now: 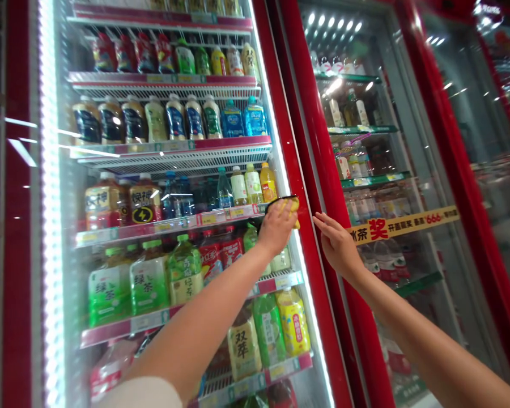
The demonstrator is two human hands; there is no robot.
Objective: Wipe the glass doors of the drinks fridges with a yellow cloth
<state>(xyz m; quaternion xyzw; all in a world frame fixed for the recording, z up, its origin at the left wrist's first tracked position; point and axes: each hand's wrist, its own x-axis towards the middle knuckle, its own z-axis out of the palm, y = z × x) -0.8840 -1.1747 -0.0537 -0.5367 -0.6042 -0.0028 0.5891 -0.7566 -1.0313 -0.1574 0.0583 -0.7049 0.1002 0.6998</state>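
Observation:
My left hand [277, 228] presses a yellow cloth [296, 205] against the glass door of a lit drinks fridge, close to the door's red right frame [298, 175]. Most of the cloth is hidden under my fingers, and a dark reflection shows along its upper edge. To the right, my right hand [336, 245] is open with fingers stretched out, holding nothing. Its fingertips are at the red frame; whether they touch it I cannot tell. Behind the glass, an orange-yellow bottle [268, 182] stands on the shelf just above my left hand.
Shelves of bottled drinks fill the fridge, among them large green tea bottles [148, 277] and dark blue-labelled bottles [110, 122]. A bright light strip [51, 226] runs down the left side. More red-framed fridges stand to the right, one with a yellow banner [408, 225] across its glass.

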